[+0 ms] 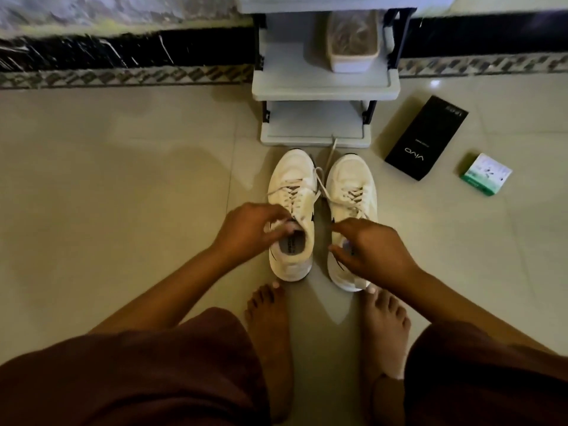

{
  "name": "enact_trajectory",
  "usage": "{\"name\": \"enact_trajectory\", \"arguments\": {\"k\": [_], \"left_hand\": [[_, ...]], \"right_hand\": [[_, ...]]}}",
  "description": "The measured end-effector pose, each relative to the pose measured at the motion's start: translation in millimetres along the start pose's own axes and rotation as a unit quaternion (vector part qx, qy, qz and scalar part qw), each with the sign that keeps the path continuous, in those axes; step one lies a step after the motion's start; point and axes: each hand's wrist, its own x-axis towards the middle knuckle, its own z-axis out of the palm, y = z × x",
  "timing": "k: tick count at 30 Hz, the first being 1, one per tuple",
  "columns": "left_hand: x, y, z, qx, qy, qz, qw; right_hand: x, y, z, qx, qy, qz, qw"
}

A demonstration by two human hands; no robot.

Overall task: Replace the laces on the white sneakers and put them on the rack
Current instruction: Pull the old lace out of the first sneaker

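Observation:
Two white sneakers stand side by side on the tiled floor, toes toward the rack. My left hand [250, 230] grips the tongue at the collar of the left sneaker [292, 192]. My right hand [372, 250] lies over the opening of the right sneaker [352, 182], its fingers curled on the collar. Both shoes are laced with white laces [321, 182]; loose ends trail between the shoes and up to the rack's base. The grey plastic shoe rack [322, 90] stands just beyond the toes, against the wall.
A clear container [352, 41] sits on the rack's middle shelf. A black phone box [425, 138] and a small green and white box [485, 175] lie on the floor to the right. My bare feet and knees are close behind the shoes.

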Motion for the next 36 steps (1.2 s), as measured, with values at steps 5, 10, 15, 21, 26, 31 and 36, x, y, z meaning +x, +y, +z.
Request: {"name": "enact_trajectory", "arguments": {"k": [5, 10, 15, 21, 26, 31, 36], "left_hand": [[34.0, -4.5, -5.3, 0.119, -0.125, -0.052, 0.984], [39.6, -0.8, 20.0, 0.095, -0.064, -0.066, 0.991], [35.5, -19.2, 25.8, -0.105, -0.032, -0.091, 0.99], [31.6, -20.7, 23.4, -0.2, -0.047, -0.132, 0.97], [24.3, -1.8, 23.9, 0.056, 0.068, -0.023, 0.996], [28.7, 4.8, 31.4, 0.215, 0.025, 0.045, 0.975], [24.1, 10.6, 32.7, 0.294, 0.08, 0.149, 0.941]], "right_hand": [[65.7, -19.1, 14.2, -0.03, -0.056, 0.038, 0.997], [79.8, -20.3, 30.8, 0.029, -0.015, 0.07, 0.997], [74.5, -3.0, 28.8, 0.153, -0.039, 0.074, 0.985], [66.7, -7.0, 29.9, 0.087, -0.048, 0.08, 0.992], [61.2, -17.7, 40.6, -0.104, -0.007, 0.008, 0.994], [54.8, -15.8, 54.9, -0.054, -0.065, 0.026, 0.996], [56.0, -14.2, 59.8, -0.049, -0.069, 0.035, 0.996]]}}
